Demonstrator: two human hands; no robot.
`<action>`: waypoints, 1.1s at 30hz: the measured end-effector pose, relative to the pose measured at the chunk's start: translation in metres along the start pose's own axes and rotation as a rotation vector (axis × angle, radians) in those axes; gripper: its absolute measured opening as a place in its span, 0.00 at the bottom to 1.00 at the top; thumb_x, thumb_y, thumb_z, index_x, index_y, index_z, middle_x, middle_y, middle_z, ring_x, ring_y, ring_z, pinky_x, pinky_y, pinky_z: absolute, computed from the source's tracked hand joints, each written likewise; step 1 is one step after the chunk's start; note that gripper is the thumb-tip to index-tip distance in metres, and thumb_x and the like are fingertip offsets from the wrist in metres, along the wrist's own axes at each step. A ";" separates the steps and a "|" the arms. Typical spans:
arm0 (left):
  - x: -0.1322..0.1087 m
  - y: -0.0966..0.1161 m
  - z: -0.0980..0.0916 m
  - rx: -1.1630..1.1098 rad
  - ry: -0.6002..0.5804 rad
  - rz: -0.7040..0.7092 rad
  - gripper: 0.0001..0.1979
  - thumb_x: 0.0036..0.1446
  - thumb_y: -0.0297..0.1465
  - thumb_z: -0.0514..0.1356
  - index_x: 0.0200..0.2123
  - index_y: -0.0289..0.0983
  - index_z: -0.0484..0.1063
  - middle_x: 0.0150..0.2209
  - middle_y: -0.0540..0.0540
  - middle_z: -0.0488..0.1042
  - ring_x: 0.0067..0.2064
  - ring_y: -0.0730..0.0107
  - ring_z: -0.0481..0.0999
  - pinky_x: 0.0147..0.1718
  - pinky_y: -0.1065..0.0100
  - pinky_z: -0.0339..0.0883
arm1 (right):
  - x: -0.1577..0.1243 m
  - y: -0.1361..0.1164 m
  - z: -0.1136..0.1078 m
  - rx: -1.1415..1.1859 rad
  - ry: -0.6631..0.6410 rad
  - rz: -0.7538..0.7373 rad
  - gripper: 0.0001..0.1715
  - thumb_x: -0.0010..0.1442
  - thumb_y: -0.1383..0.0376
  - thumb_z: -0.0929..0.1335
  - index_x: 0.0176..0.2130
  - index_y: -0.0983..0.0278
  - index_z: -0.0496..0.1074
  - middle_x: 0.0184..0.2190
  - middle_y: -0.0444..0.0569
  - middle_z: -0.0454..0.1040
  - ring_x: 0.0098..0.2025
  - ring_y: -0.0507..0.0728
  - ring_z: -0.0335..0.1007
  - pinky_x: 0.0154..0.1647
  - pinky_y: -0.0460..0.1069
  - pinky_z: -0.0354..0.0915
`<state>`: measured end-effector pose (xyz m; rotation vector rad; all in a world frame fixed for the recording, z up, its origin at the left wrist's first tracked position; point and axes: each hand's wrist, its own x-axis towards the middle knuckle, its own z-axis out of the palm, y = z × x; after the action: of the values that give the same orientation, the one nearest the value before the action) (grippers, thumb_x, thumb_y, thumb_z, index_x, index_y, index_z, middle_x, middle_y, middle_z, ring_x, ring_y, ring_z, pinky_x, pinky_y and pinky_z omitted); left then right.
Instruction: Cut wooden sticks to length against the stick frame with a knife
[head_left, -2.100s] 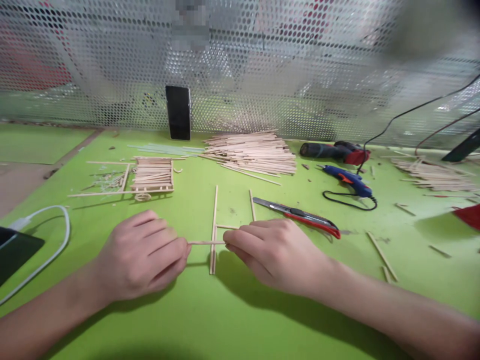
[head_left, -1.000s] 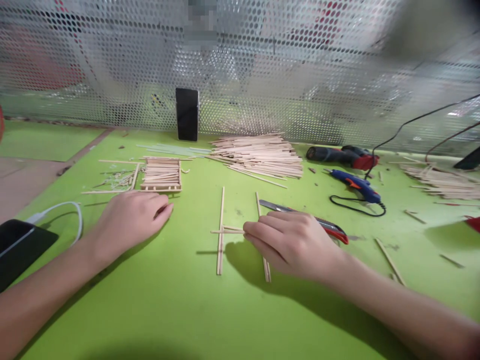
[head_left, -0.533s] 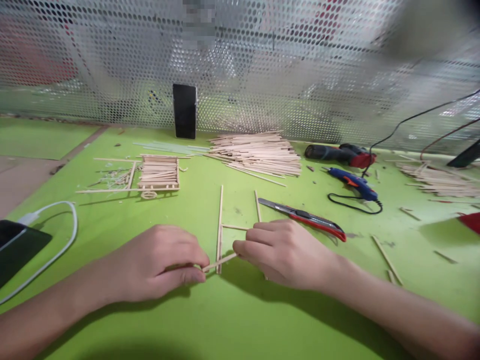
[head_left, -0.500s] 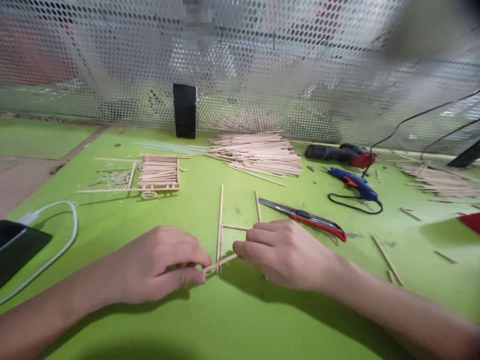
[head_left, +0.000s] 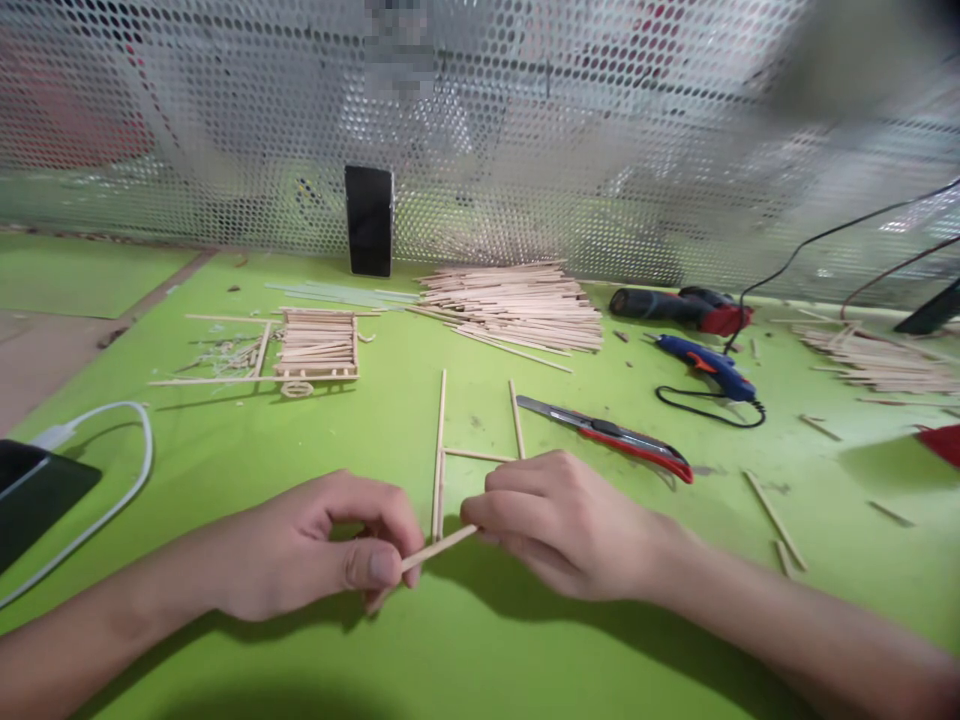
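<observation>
A short wooden stick (head_left: pixel 440 548) is pinched between my two hands, just in front of a stick frame. My left hand (head_left: pixel 322 545) grips its left end between thumb and fingers. The fingertips of my right hand (head_left: pixel 562 525) close on its right end. The frame's left upright (head_left: pixel 439 430) and right upright (head_left: pixel 517 415) lie on the green table, joined by a crosspiece (head_left: pixel 478 455). My right hand hides the lower part of the right upright.
A utility knife (head_left: pixel 607 435) lies beyond my right hand, with a blue glue gun (head_left: pixel 705 367) farther right. Behind are a stick pile (head_left: pixel 517 310), a small stick cart (head_left: pixel 318 345) and a standing phone (head_left: pixel 369 222). A white cable (head_left: pixel 150 450) curves at left.
Both hands have come slightly nearer with the stick. The left fingers have shifted around its end, and more of the frame's crosspiece now shows.
</observation>
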<state>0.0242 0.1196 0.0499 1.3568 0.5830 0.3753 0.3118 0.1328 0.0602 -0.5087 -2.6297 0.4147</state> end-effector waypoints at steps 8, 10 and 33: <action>0.002 -0.001 -0.006 0.102 0.089 0.016 0.25 0.70 0.54 0.60 0.38 0.37 0.80 0.26 0.50 0.72 0.27 0.73 0.70 0.27 0.72 0.68 | -0.002 0.005 0.000 0.053 -0.024 0.053 0.13 0.79 0.66 0.60 0.47 0.65 0.73 0.31 0.45 0.77 0.28 0.51 0.68 0.29 0.48 0.60; 0.002 -0.003 -0.013 0.254 0.206 0.035 0.27 0.71 0.54 0.59 0.32 0.38 0.78 0.24 0.51 0.72 0.24 0.74 0.69 0.24 0.72 0.65 | -0.003 0.005 0.000 0.075 -0.027 0.125 0.10 0.78 0.67 0.61 0.51 0.64 0.71 0.31 0.45 0.77 0.27 0.51 0.68 0.29 0.47 0.60; 0.011 -0.017 -0.024 0.950 0.622 0.125 0.11 0.68 0.39 0.60 0.42 0.41 0.79 0.34 0.47 0.82 0.32 0.65 0.81 0.30 0.65 0.76 | -0.003 0.049 -0.024 0.272 0.476 0.534 0.30 0.76 0.44 0.65 0.32 0.61 0.70 0.20 0.39 0.65 0.21 0.50 0.60 0.24 0.46 0.60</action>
<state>0.0179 0.1418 0.0288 2.2058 1.2972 0.6778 0.3390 0.1799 0.0625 -1.0692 -1.9236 0.7009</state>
